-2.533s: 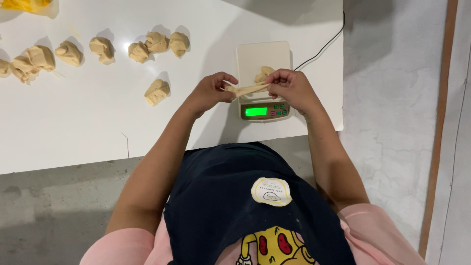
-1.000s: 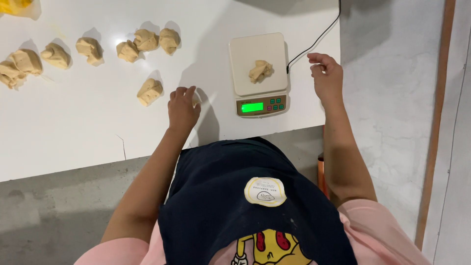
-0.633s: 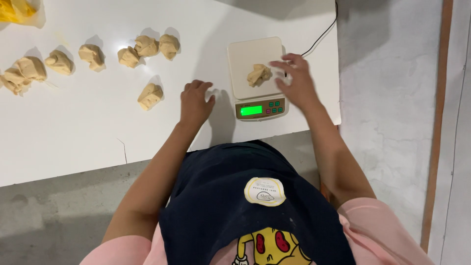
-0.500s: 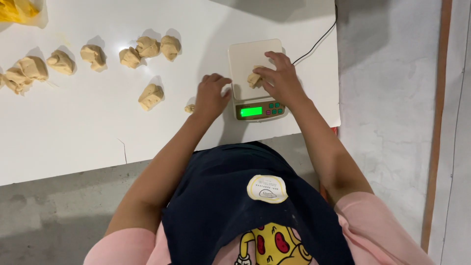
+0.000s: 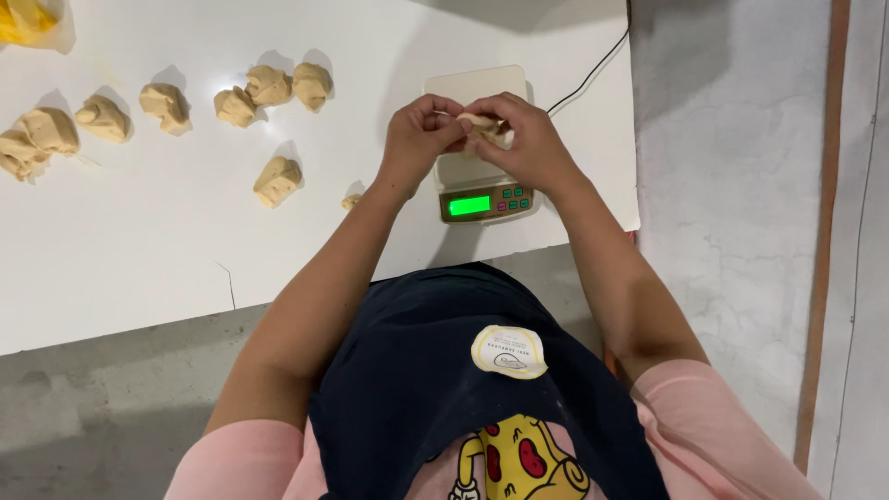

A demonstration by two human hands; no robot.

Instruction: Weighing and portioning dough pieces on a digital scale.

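Observation:
Both my hands meet above a small white kitchen scale [image 5: 482,181] with a lit green display. My left hand [image 5: 419,134] and my right hand [image 5: 519,137] pinch one beige lump of dough [image 5: 483,126] between their fingertips, just over the scale's platform. Most of the lump is hidden by my fingers. A tiny scrap of dough [image 5: 351,200] lies on the white table [image 5: 139,259] left of the scale.
Several beige dough portions lie in a loose row at the far left [image 5: 102,116], with one apart nearer me [image 5: 278,179]. A yellow bag [image 5: 23,18] shows at the top left corner. A black cable [image 5: 593,69] runs from the scale. Grey floor lies to the right.
My left hand came over from the table to the scale. The dough lump that lay on the platform is now gripped by both hands.

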